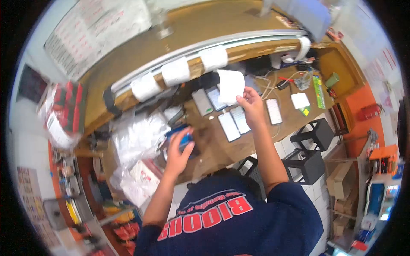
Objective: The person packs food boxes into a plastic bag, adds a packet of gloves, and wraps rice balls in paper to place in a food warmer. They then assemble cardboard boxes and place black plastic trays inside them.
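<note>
My right hand (252, 102) is raised over the table, thumb and fingers closed on the lower edge of a white paper slip (232, 85). Close below it lie several phones, among them a lit white-screened phone (229, 126) and another lit phone (273, 112). My left hand (176, 149) is curled round a blue object (186, 140) at the table's left part; its exact kind is hidden by the fingers. Beside that hand lies a heap of clear plastic bags (136, 134).
Several paper slips (175, 71) hang from the shelf edge (239, 53). White cables (269, 83) run across the table's back right. Black stools (305, 164) stand at the right. A red-and-white box (145, 174) sits at the table's left front.
</note>
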`<state>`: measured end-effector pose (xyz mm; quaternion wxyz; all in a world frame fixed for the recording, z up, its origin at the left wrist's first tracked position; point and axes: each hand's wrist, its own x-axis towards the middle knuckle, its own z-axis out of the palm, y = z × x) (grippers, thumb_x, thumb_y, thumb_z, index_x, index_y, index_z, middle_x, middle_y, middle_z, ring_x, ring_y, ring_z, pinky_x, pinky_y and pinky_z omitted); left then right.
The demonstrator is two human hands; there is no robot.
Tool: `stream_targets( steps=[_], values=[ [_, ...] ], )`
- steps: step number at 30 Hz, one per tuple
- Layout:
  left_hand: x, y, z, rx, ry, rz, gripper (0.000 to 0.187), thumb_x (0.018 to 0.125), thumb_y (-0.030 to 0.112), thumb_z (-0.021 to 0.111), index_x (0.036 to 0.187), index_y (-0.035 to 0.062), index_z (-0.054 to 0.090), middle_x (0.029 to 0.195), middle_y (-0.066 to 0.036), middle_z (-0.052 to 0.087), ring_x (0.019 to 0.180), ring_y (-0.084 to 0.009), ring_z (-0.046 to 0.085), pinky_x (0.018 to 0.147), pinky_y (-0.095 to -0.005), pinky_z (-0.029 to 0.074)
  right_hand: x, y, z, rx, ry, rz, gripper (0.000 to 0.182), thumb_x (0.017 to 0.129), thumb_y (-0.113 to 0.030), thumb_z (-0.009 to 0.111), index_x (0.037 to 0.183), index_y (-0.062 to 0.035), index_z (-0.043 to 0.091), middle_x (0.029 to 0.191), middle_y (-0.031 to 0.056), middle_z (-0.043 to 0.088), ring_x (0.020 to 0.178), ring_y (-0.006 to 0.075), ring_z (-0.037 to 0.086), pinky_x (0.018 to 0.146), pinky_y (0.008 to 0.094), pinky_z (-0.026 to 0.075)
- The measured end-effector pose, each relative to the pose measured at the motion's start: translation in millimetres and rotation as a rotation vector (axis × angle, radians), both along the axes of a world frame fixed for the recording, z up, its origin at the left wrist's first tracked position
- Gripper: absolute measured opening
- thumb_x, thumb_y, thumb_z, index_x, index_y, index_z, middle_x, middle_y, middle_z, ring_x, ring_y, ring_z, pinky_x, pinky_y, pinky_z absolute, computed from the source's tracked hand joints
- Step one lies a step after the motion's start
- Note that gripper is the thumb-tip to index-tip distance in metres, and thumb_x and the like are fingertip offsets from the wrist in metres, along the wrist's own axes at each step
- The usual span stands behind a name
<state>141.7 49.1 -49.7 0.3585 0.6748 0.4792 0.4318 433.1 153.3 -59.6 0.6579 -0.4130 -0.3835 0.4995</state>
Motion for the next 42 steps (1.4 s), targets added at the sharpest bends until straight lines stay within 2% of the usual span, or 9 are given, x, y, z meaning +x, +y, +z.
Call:
stream_targets(
  steps=[4, 8, 17, 21, 24, 28, 32, 36, 42],
  values=[
    [17, 16, -30, -0.242, -0.509, 0.055, 0.045, 0.092, 0.012, 0.070, 0.134, 0.0004, 0.057, 0.130, -0.013, 0.065, 0.123, -0.0191, 0.057, 0.104, -0.0357, 0.044, -78, -73, -45, -0.077, -0.136, 0.380, 0.029, 0.089, -0.006, 0.073, 0.116, -0.0027, 0.062, 0.097, -0.0013, 0.063, 0.091, 0.0070, 0.058, 0.077, 0.0240, 0.048],
    [-49, -24, -74, -0.444, -0.308, 0.287, 0.041, 0.092, 0.009, 0.070, 0.131, -0.0005, 0.058, 0.121, -0.009, 0.069, 0.113, -0.0157, 0.062, 0.098, -0.0328, 0.049, -141, -133, -128, -0.252, -0.204, 0.757, 0.024, 0.091, -0.008, 0.071, 0.114, -0.0021, 0.065, 0.089, -0.0004, 0.065, 0.083, 0.0082, 0.059, 0.074, 0.0248, 0.049],
    [-153, -173, -176, -0.669, -0.071, 0.109, 0.037, 0.086, 0.003, 0.061, 0.123, 0.0016, 0.062, 0.110, -0.006, 0.070, 0.099, -0.0148, 0.065, 0.088, -0.0314, 0.051, -224, -156, -189, -0.559, -0.402, 0.799, 0.030, 0.091, -0.018, 0.070, 0.117, -0.0014, 0.071, 0.096, 0.0047, 0.072, 0.085, 0.0125, 0.064, 0.078, 0.0285, 0.052],
    [-165, -175, -206, -0.730, -0.133, 0.051, 0.034, 0.084, 0.004, 0.061, 0.118, 0.0015, 0.063, 0.105, -0.007, 0.068, 0.097, -0.0152, 0.064, 0.085, -0.0316, 0.051, -274, -163, -202, -0.813, -0.342, 0.735, 0.021, 0.093, -0.021, 0.072, 0.107, -0.0053, 0.074, 0.082, -0.0008, 0.064, 0.070, 0.0087, 0.055, 0.061, 0.0270, 0.045],
    [-167, -164, -207, -0.822, -0.223, -0.016, 0.029, 0.085, 0.005, 0.062, 0.114, 0.0016, 0.064, 0.102, -0.007, 0.068, 0.095, -0.0157, 0.064, 0.085, -0.0317, 0.051, -282, -172, -243, -0.801, -0.141, 0.689, 0.022, 0.090, -0.020, 0.075, 0.101, -0.0020, 0.075, 0.093, 0.0052, 0.073, 0.082, 0.0154, 0.064, 0.076, 0.0320, 0.051],
    [-169, -157, -218, -0.750, -0.072, -0.031, 0.031, 0.088, 0.012, 0.061, 0.115, -0.0010, 0.066, 0.101, -0.009, 0.071, 0.092, -0.0192, 0.066, 0.083, -0.0330, 0.051, -275, -211, -175, -0.645, -0.237, 0.516, 0.020, 0.089, -0.020, 0.075, 0.096, -0.0009, 0.075, 0.087, 0.0040, 0.072, 0.077, 0.0142, 0.063, 0.069, 0.0328, 0.051],
    [-165, -154, -217, -0.821, -0.223, -0.094, 0.030, 0.089, 0.012, 0.058, 0.114, -0.0022, 0.068, 0.101, -0.009, 0.072, 0.092, -0.0176, 0.068, 0.082, -0.0317, 0.052, -247, -287, -172, -0.704, -0.629, 0.666, 0.023, 0.088, -0.021, 0.075, 0.094, 0.0017, 0.075, 0.085, 0.0037, 0.071, 0.077, 0.0108, 0.061, 0.072, 0.0279, 0.049],
    [-164, -155, -224, -0.959, -0.490, -0.050, 0.027, 0.092, 0.016, 0.060, 0.109, -0.0025, 0.070, 0.092, -0.007, 0.073, 0.079, -0.0138, 0.069, 0.070, -0.0286, 0.052, -240, -323, -171, -0.821, -0.661, 0.704, 0.023, 0.087, -0.021, 0.076, 0.090, 0.0015, 0.075, 0.079, 0.0053, 0.071, 0.074, 0.0111, 0.061, 0.069, 0.0288, 0.049],
    [-139, -157, -264, -0.818, -0.188, 0.202, 0.034, 0.093, 0.031, 0.068, 0.090, -0.0014, 0.076, 0.073, -0.011, 0.072, 0.065, -0.0167, 0.067, 0.064, -0.0336, 0.051, -244, -331, -196, -0.734, -0.676, 0.569, 0.022, 0.085, -0.021, 0.076, 0.087, 0.0012, 0.075, 0.080, 0.0103, 0.074, 0.070, 0.0170, 0.066, 0.069, 0.0332, 0.051]
  ],
)
